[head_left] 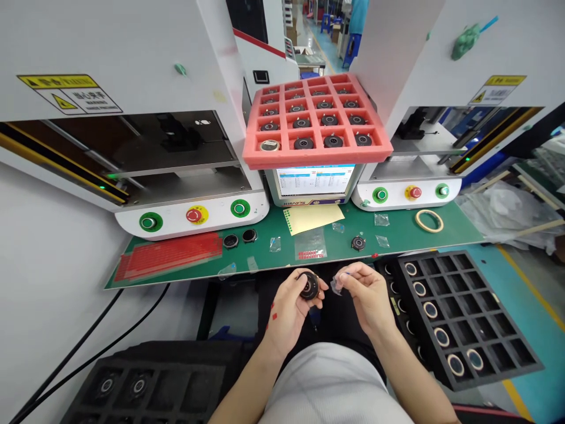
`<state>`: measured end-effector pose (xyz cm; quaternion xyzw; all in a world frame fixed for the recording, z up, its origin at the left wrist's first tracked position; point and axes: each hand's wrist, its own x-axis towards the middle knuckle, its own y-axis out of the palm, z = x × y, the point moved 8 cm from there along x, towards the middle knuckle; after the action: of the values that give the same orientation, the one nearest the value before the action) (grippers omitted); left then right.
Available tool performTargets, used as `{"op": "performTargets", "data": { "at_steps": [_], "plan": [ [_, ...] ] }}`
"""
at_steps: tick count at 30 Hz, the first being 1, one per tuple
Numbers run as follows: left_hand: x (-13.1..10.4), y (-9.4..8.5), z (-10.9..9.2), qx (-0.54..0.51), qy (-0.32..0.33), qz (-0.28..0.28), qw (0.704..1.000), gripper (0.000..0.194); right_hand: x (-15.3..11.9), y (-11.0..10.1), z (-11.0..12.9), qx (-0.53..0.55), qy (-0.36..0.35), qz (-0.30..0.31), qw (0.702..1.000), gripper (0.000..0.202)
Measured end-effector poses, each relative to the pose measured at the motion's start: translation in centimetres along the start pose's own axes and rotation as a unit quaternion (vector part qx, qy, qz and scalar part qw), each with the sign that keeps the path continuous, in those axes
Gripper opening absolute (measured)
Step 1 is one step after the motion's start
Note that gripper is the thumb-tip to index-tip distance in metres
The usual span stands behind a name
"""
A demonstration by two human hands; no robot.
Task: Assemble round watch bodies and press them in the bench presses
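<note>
My left hand (286, 306) is closed around a black round watch case (310, 287), thumb on its face and fingers beneath. Small red stickers (274, 316) cling to the back of that hand near the wrist. To its right, my right hand (369, 291) pinches a crumpled piece of clear film (336, 287), a little apart from the case. On the green bench beyond lies another round watch case (358, 242). A clear sheet with red pieces (311, 254) and loose scraps of clear film (275, 244) are nearby.
Two presses with green and red buttons (194, 215) flank a screen (313, 179). A pink foam tray (318, 158) of watch cases sits above it. Black trays stand at lower left (170, 368) and right (485, 377). Red strips (170, 256) and a tape roll (429, 212) lie on the bench.
</note>
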<state>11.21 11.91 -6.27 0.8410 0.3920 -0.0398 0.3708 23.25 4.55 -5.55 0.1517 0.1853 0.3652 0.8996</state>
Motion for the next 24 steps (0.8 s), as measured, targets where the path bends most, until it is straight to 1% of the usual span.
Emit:
{"op": "performTargets", "data": {
  "at_steps": [3,6,9,12,15,18,20,24],
  "plan": [
    [0.0,-0.3,-0.1,0.064,0.03,-0.027,0.997,0.03,-0.2,0.1,0.0,0.0,0.001,0.01,1.0,0.016],
    [-0.1,-0.7,-0.4,0.091,0.056,-0.053,0.993,0.034,-0.4,0.2,0.0,0.002,0.008,0.018,1.0,0.015],
    [-0.1,-0.7,-0.2,0.086,0.048,-0.053,0.994,0.033,-0.7,0.2,-0.1,-0.005,0.013,0.019,1.0,0.016],
    [0.0,-0.6,0.2,0.07,0.042,-0.044,0.996,0.032,-1.2,0.9,-0.3,-0.015,0.011,0.043,0.999,0.014],
    [0.1,-0.8,0.4,0.111,0.071,-0.048,0.99,0.029,-1.7,1.6,-0.4,-0.033,0.001,0.061,0.998,0.011],
    [0.2,-1.2,0.3,0.163,0.109,-0.064,0.978,0.031,-1.8,2.0,-0.9,-0.049,0.01,0.06,0.997,0.01],
    [0.2,-1.3,0.5,0.152,0.117,-0.066,0.979,0.035,-1.8,2.1,-1.2,-0.054,0.024,0.06,0.996,0.011],
    [0.1,-1.1,0.9,0.096,0.111,-0.058,0.988,0.05,-1.6,2.5,-1.8,-0.061,0.032,0.058,0.996,0.013]
  ]
}}
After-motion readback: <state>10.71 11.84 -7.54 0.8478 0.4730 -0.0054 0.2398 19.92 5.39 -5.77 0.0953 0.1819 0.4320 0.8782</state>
